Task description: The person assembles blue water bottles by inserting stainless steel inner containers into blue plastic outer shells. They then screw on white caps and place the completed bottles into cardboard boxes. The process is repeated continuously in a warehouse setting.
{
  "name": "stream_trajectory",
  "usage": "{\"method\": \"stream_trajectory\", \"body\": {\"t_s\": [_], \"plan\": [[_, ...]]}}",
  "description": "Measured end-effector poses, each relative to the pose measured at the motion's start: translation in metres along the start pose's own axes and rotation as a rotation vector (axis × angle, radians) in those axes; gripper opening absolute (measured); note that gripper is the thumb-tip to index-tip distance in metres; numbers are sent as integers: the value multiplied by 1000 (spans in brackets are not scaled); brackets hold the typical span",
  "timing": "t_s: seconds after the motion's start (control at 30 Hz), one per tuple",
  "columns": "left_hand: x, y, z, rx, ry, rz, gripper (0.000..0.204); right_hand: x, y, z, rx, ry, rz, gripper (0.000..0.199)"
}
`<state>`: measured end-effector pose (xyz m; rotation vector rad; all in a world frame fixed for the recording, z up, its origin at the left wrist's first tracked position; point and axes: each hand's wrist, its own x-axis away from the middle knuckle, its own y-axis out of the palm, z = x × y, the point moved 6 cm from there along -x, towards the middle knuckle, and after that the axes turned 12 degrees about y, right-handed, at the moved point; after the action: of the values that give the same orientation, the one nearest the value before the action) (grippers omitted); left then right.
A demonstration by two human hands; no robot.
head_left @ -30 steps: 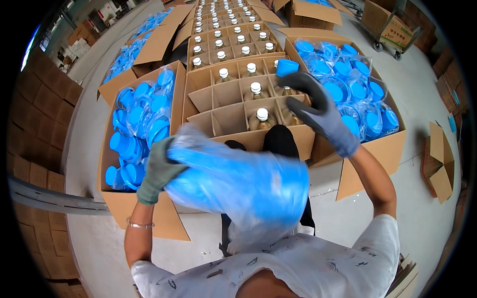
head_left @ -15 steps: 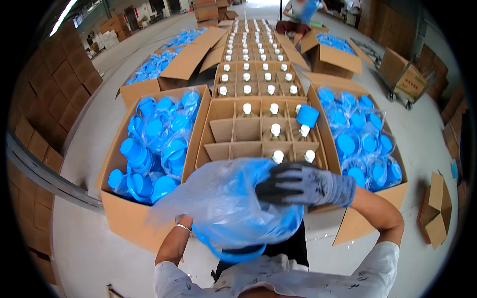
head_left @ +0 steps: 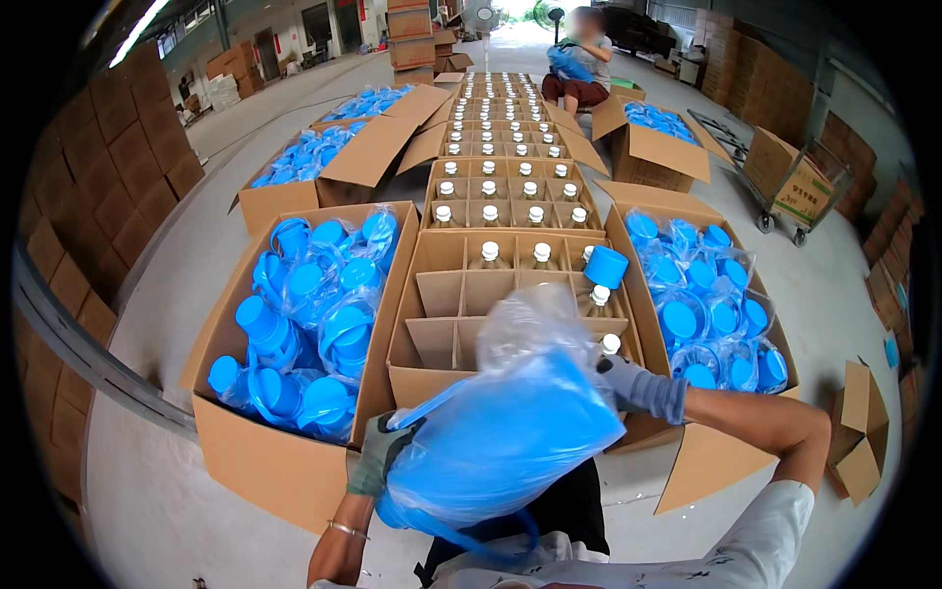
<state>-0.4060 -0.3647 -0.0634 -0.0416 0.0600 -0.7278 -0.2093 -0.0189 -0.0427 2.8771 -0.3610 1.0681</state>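
Observation:
A large blue plastic container with a handle (head_left: 510, 442), wrapped in a clear bag, is tilted in front of my body. My left hand (head_left: 381, 454), in a grey-green glove, is closed on its left side. My right hand (head_left: 643, 389), in a grey knitted glove, is at the container's right edge, just below a white-capped bottle (head_left: 610, 345). The bag partly hides its fingers, so its grip is unclear. Behind the container stands a divided carton (head_left: 432, 344) with several clear bottles and some bare compartments. A blue cup-shaped piece (head_left: 606, 267) sits over bottles at its right side.
Open cartons of bagged blue containers flank the bottle row, one at left (head_left: 221, 344) and one at right (head_left: 628, 221). Stacked boxes (head_left: 137, 147) line the left. Another person (head_left: 589, 64) sits at the far end holding something blue. A cart (head_left: 800, 182) stands at right.
My right hand has moved off the bag's top to its right edge, by the bottles. The container has tilted, and my left hand now shows at its side. The view has tipped upward.

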Motion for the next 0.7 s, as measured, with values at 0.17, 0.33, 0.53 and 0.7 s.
{"method": "stream_trajectory", "body": {"t_s": [0.17, 0.33, 0.53, 0.7], "plan": [[22, -5, 55, -194, 308, 99, 35, 20, -1, -3, -2, 50, 132, 34], [-4, -24, 2, 6, 131, 4, 40, 125, 58, -71, 1266, -1205, 311, 50], [4, -32, -32, -32, 37, 120, 44, 112, 79, -58, 1316, -855, 262, 58], [41, -14, 4, -378, 168, 61, 61, 54, -6, 33, 853, -223, 451, 57]]}}
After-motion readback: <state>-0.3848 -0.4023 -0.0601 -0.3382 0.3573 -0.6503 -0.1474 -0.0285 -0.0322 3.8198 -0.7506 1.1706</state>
